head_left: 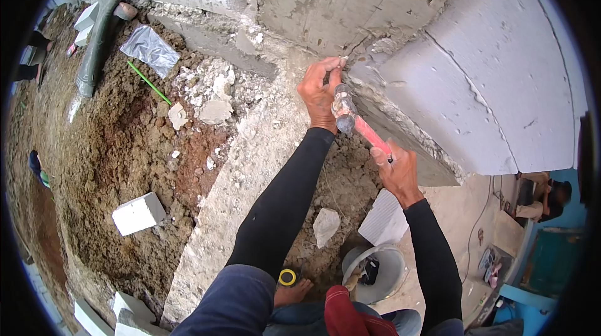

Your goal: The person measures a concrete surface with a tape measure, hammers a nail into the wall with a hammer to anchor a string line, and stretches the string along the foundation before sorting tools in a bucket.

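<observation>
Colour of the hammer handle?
The hammer handle is pinkish red; best seen in the head view.

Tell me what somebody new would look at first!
Probably the hammer near the middle, because its red handle is bright and the right hand grips it. Next might be the green stick at upper left, on the brown soil beside a clear bag. The yellow disc near the bottom stands out too.
</observation>
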Available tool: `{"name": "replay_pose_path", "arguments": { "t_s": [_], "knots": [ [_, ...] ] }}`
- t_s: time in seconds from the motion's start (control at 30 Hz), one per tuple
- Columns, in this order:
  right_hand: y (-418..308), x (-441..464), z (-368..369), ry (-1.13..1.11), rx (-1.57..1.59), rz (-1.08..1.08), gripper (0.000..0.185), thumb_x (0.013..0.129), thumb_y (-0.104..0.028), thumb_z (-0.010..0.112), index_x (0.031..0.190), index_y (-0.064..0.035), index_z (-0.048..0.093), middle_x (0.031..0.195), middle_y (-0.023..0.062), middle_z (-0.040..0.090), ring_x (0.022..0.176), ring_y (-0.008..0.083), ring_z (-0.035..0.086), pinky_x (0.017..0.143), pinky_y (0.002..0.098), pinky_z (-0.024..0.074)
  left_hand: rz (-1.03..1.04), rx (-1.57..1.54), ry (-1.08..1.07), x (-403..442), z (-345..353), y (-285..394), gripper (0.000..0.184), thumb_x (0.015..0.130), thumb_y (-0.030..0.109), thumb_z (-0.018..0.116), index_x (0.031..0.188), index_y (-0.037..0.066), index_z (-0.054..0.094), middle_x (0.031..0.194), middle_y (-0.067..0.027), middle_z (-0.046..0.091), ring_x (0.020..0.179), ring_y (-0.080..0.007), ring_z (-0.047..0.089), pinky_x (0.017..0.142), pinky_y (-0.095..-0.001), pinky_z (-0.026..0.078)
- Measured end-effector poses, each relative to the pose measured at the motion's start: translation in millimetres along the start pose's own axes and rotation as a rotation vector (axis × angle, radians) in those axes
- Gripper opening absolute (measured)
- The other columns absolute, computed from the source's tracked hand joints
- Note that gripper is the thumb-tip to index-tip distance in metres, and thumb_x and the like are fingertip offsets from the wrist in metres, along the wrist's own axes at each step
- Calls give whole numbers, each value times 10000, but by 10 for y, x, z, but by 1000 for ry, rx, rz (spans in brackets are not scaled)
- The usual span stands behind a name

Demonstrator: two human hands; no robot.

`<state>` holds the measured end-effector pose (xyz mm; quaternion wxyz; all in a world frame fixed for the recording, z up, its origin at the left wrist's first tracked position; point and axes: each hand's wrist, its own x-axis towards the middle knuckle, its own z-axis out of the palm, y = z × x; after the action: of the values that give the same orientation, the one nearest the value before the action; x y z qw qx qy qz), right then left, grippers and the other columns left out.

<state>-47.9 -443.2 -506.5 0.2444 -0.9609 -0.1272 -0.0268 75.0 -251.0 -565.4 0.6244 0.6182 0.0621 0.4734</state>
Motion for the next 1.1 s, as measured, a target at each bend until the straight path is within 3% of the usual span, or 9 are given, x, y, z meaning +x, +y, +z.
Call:
{"name": "replay_pose_path", "arguments": {
  "t_s": [0.27,0.47,0.53,0.63,0.77,0.87,1.0,1.07,1.1],
  "knots": [
    [39,141,16,-15,-38,-19,669,933,-566,674,1008,100,681,602,299,545,568,473,580,545,475,470,-12,-14,-14,15,-21,24,92,869,74,813,912,32,744,925,-95,767,795,-148,713,714,-281,560],
    [-48,301,-47,32,-161,-161,588,940,-549,673,918,38,663,574,254,551,545,437,586,528,467,469,-36,-127,-26,11,-27,23,78,870,21,786,940,21,750,920,-91,757,797,-132,689,713,-276,539],
    [-62,389,-37,42,-200,-115,573,941,-545,675,899,27,658,560,232,554,540,424,594,524,463,474,-8,-172,-24,22,-37,20,69,872,5,772,936,17,749,920,-93,756,791,-135,686,712,-279,533],
    [-118,395,-58,44,-234,-157,568,937,-548,677,886,17,656,545,207,557,531,408,604,519,457,482,-83,-238,-49,10,-45,-9,177,806,-46,762,966,27,742,937,-109,753,852,-214,715,769,-317,555],
    [-178,374,-77,44,-215,-272,562,933,-552,680,878,6,655,539,191,560,516,399,604,513,448,484,-66,-98,-48,-2,-35,-69,213,776,-16,767,984,25,747,963,-112,756,867,-228,715,766,-328,551],
    [-111,442,-18,48,-231,-69,560,927,-556,685,884,2,655,539,186,558,508,400,596,508,451,476,-78,-296,-38,10,-30,-13,150,825,-19,749,972,16,747,931,-123,757,828,-243,715,761,-344,552],
    [-194,370,-101,55,-196,-257,564,933,-552,681,883,9,654,544,193,556,513,407,596,508,459,471,-16,-50,-58,22,-48,-22,164,813,1,744,975,26,742,962,-108,757,844,-227,715,744,-321,551],
    [-209,350,-116,58,-161,-324,571,933,-555,678,885,14,654,554,201,560,518,409,599,509,461,471,-61,-107,-56,9,-37,-38,168,816,-19,752,977,28,745,951,-89,750,854,-185,710,748,-303,548],
    [-173,377,-93,50,-174,-237,575,933,-558,678,884,14,653,562,205,563,521,410,600,510,462,472,-70,-166,-56,-1,-43,-32,155,831,-28,751,977,26,748,946,-85,747,851,-169,705,759,-297,546]
  ]
}}
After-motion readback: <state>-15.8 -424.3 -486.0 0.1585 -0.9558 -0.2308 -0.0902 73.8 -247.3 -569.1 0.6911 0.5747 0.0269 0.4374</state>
